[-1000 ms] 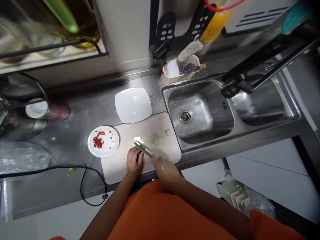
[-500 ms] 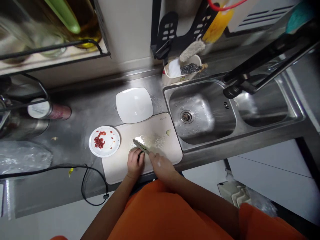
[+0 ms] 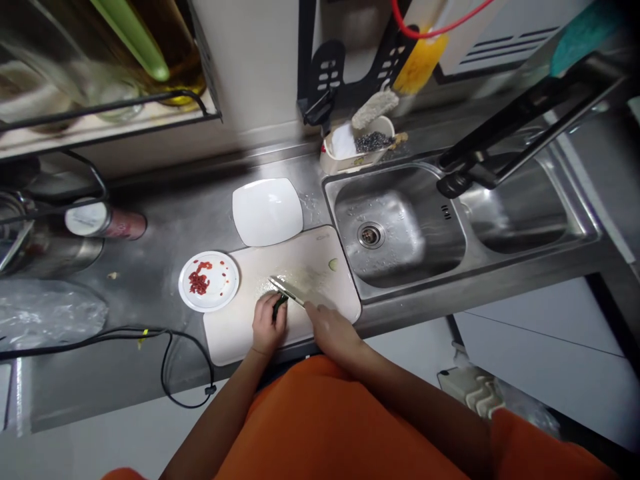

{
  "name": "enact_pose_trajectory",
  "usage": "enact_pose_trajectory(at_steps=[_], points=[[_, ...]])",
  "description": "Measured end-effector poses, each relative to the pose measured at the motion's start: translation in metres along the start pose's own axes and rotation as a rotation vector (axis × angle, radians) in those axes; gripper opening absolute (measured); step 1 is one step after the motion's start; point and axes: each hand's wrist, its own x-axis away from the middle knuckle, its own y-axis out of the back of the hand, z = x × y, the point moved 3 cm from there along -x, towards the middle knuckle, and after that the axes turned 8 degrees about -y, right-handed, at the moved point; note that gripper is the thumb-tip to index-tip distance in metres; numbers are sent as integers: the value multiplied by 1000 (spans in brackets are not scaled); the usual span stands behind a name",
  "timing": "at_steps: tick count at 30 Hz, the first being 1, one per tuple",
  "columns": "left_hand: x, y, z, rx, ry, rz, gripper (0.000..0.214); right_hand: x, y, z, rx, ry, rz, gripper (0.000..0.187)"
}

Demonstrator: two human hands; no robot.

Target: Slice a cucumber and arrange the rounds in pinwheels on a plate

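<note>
My left hand (image 3: 268, 325) is closed around a dark green piece of cucumber (image 3: 280, 305), pressing it to the pale cutting board (image 3: 235, 340). Most of the piece is hidden under the fingers. My right hand (image 3: 333, 330) grips a kitchen knife (image 3: 287, 291). Its blade points up and left across the board, right by the cucumber's far end and the left fingertips. A pale green end slice (image 3: 333, 265) lies alone near the board's right edge. Wet traces shine on the board beyond the blade.
Left of the board, a round white plate (image 3: 227, 293) holds chopped red bits. A square white plate (image 3: 267, 213) touches the board's far side. The steel sink (image 3: 395, 257) lies to the right, under a black faucet (image 3: 500, 147). A black cable (image 3: 167, 373) loops at the counter's front left.
The blade has turned edge-down and shifted slightly right. The slice seen on its flat side before no longer shows. More of the cucumber shows beside my left fingers.
</note>
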Motion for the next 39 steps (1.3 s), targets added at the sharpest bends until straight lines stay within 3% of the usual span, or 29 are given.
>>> enact_pose_trajectory(at_steps=[10,33,39], points=[[3,1,0,-46,-1,17,21,29,9,-3,13,-29,145,43],[3,-1,1,-46,-20,-4,18,27,22,4,33,-14,145,42],[3,0,1,-47,-8,9,18,21,15,7,36,-10,122,40]])
